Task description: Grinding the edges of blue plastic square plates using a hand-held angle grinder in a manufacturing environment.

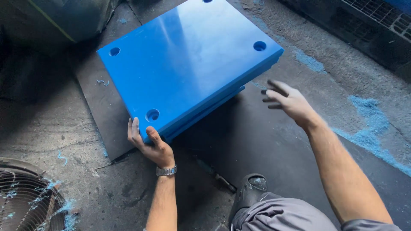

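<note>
Blue square plastic slab [188, 64] with corner holes lies atop another on dark floor [265, 141]. Left hand [150, 143] at 7 o'clock corner, fingers pinching its edge. Right hand [289, 102] at 3 o'clock, fingers spread, just beside, not touching.

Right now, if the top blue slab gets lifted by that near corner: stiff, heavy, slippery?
Probably stiff: the top blue slab is thick, flat and straight-edged. Likely heavy for one hand; only the left hand grips its near corner, while the right hand hovers open nearby. Its glossy face may be slick, and it could slide on the blue slab beneath.
</note>
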